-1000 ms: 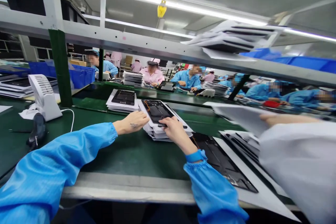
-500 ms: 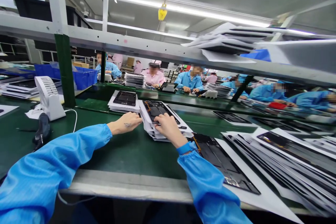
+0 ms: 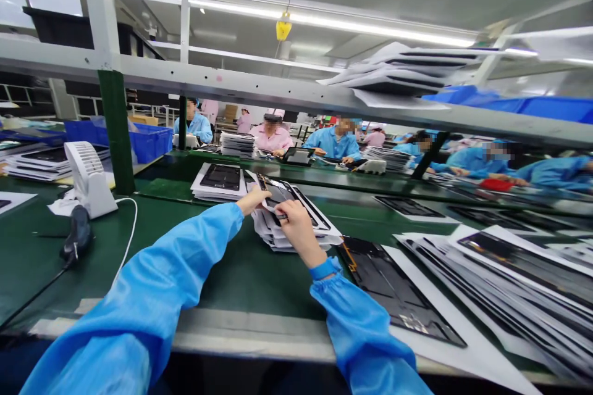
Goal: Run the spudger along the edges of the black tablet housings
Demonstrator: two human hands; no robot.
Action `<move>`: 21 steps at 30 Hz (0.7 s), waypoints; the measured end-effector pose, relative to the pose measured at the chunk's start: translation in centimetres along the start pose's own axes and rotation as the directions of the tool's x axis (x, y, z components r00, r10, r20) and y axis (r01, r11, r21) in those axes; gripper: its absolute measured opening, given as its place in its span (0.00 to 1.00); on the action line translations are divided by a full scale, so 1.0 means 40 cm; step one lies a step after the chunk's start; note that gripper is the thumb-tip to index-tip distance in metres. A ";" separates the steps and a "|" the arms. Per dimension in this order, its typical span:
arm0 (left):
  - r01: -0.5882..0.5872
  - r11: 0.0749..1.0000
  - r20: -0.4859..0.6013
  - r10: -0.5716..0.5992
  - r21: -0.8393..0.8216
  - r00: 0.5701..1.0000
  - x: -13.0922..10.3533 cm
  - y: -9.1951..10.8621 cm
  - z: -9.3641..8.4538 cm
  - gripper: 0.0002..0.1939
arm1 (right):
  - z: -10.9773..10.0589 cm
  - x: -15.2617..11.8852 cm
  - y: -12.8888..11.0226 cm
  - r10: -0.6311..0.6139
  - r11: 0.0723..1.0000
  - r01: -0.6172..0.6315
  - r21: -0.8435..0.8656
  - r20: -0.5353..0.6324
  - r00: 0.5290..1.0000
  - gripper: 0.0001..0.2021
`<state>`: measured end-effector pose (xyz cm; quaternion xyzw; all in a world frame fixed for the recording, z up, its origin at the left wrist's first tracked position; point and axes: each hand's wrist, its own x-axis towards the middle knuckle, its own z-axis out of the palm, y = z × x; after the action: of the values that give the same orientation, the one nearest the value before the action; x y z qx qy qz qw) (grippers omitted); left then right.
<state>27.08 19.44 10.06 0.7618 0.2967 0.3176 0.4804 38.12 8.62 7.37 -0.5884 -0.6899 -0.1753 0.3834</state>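
Note:
My left hand point(image 3: 254, 199) has its fingers closed on the left edge of a black tablet back panel point(image 3: 278, 192) with orange strips. The fingers of my right hand point(image 3: 296, 225) pinch the same panel's near edge. It is tilted slightly over a stack of white sheets and panels point(image 3: 273, 233); another black panel point(image 3: 319, 217) shows beneath it. To the left of that stack sits a smaller stack topped by a dark panel point(image 3: 221, 177). Beside my right forearm, a large black panel point(image 3: 393, 284) lies on a white sheet.
A tall fanned pile of sheets and panels point(image 3: 500, 290) occupies the right side. At left stand a white fan point(image 3: 88, 176) and a dark corded tool point(image 3: 78, 234). A shelf beam point(image 3: 241, 83) crosses above the green bench point(image 3: 222, 284). Several co-workers sit opposite.
My left hand has moved right and forward from beside the stack onto the panel's left edge. The panel now sits tilted off the stack, and my right hand has closed on its near edge.

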 end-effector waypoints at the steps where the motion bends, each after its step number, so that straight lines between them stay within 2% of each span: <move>1: -0.002 0.999 -0.029 0.001 -0.042 1.000 -0.009 0.015 -0.003 0.19 | -0.015 -0.011 -0.011 0.008 0.999 -0.006 0.037 -0.044 0.999 0.14; 3: -0.027 0.994 -0.078 0.019 -0.106 0.997 -0.056 0.037 -0.040 0.18 | -0.054 -0.048 -0.043 0.040 0.992 -0.023 0.120 -0.142 0.989 0.20; 5: -0.062 0.988 -0.111 0.047 -0.143 0.993 -0.141 0.043 -0.107 0.16 | -0.097 -0.107 -0.090 0.082 0.975 -0.034 0.220 -0.212 0.974 0.25; 7: -0.068 0.985 -0.109 0.051 -0.158 0.993 -0.254 0.036 -0.177 0.16 | -0.129 -0.184 -0.150 0.103 0.941 -0.021 0.339 -0.228 0.968 0.31; 9: -0.015 0.987 -0.089 0.001 -0.157 0.996 -0.375 0.016 -0.223 0.18 | -0.143 -0.260 -0.214 0.143 0.824 -0.027 0.565 -0.163 0.976 0.33; 11: 0.064 0.988 -0.068 -0.074 -0.142 0.995 -0.478 -0.015 -0.232 0.20 | -0.139 -0.318 -0.275 0.170 0.688 -0.051 0.724 -0.092 0.981 0.28; 13: 0.149 0.982 -0.066 -0.157 -0.114 0.985 -0.550 -0.059 -0.215 0.22 | -0.122 -0.352 -0.324 0.124 0.633 -0.048 0.772 -0.041 0.991 0.16; 15: 0.215 0.973 -0.076 -0.222 -0.085 0.972 -0.591 -0.107 -0.197 0.23 | -0.099 -0.366 -0.359 0.050 0.665 -0.048 0.745 0.019 0.999 0.08; 18: 0.238 0.969 -0.057 -0.242 -0.068 0.969 -0.615 -0.151 -0.204 0.25 | -0.072 -0.373 -0.381 0.010 0.756 -0.065 0.651 0.088 0.996 0.14; 19: 0.229 0.973 -0.040 -0.229 -0.015 0.973 -0.619 -0.155 -0.215 0.26 | -0.067 -0.375 -0.383 0.016 0.783 -0.068 0.619 0.089 0.996 0.15; 21: 0.201 0.948 -0.029 -0.200 0.246 0.979 -0.627 -0.149 -0.239 0.26 | -0.060 -0.380 -0.382 0.043 0.825 -0.078 0.559 0.076 0.996 0.14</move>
<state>3.24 7.82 2.80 0.7812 0.4107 0.2291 0.4105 24.62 -7.08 0.94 -0.4764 -0.7030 0.0650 0.5240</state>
